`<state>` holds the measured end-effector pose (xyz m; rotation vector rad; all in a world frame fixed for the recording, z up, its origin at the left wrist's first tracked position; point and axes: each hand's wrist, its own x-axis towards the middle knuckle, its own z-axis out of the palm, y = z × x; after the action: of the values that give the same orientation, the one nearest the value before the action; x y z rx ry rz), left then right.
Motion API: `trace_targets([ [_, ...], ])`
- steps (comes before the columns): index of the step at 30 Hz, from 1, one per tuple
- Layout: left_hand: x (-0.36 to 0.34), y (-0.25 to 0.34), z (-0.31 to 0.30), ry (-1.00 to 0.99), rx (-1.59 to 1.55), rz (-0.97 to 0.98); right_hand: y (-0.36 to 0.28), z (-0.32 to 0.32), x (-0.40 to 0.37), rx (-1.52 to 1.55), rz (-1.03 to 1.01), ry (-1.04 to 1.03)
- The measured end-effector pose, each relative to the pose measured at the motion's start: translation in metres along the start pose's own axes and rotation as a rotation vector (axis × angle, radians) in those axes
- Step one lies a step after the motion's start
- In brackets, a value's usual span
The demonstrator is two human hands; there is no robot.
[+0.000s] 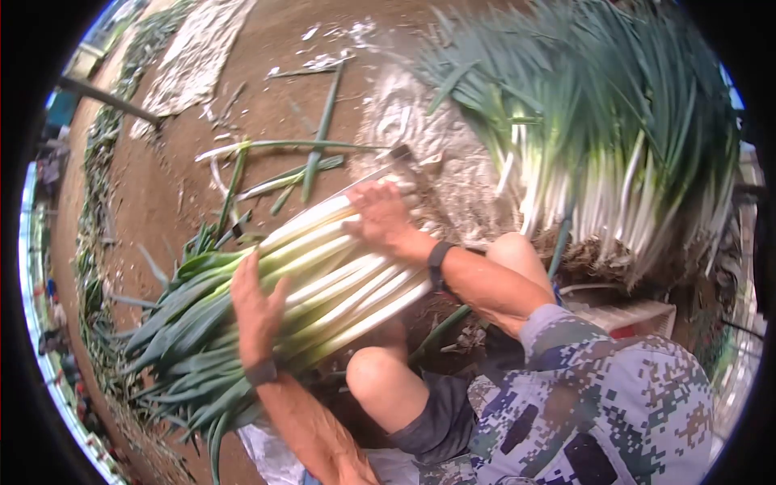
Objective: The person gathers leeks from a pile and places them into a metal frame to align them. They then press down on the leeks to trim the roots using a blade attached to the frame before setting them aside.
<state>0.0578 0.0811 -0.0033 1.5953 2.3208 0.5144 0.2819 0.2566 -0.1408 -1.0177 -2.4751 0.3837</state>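
Observation:
A thick bundle of long green onions lies across in front of my knees, white stalks toward the upper right and green leaves toward the lower left. My left hand rests on the bundle where the stalks turn green, its thumb apart from the fingers. Over the white stalks near the root end, my right hand lies flat with its fingers stretched out. Both hands are slightly blurred. A straight, narrow edge shows beside the root end; what it belongs to is mostly hidden under the onions.
A large pile of green onions with soil on the roots stands at the upper right, beside a pale sheet. Loose leaves are strewn on the dirt ground. A pale crate is at my right, and another cloth lies farther off.

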Motion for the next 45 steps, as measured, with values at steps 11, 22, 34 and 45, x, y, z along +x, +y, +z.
trace_targets([
  [11, -0.041, 0.012, 0.053, 0.044, 0.442, -0.154, 0.008, 0.006, -0.003, 0.265, -0.021, 0.041],
  [22, -0.034, -0.033, 0.073, 0.110, 0.481, -0.084, 0.285, -0.150, -0.155, 0.328, 0.787, 0.101],
  [34, -0.034, -0.015, 0.055, 0.116, 0.481, -0.036, 0.336, -0.091, -0.238, 0.073, 1.360, -0.071],
  [45, -0.031, -0.005, 0.054, 0.094, 0.488, -0.103, 0.369, -0.065, -0.220, 0.013, 1.271, 0.112],
])
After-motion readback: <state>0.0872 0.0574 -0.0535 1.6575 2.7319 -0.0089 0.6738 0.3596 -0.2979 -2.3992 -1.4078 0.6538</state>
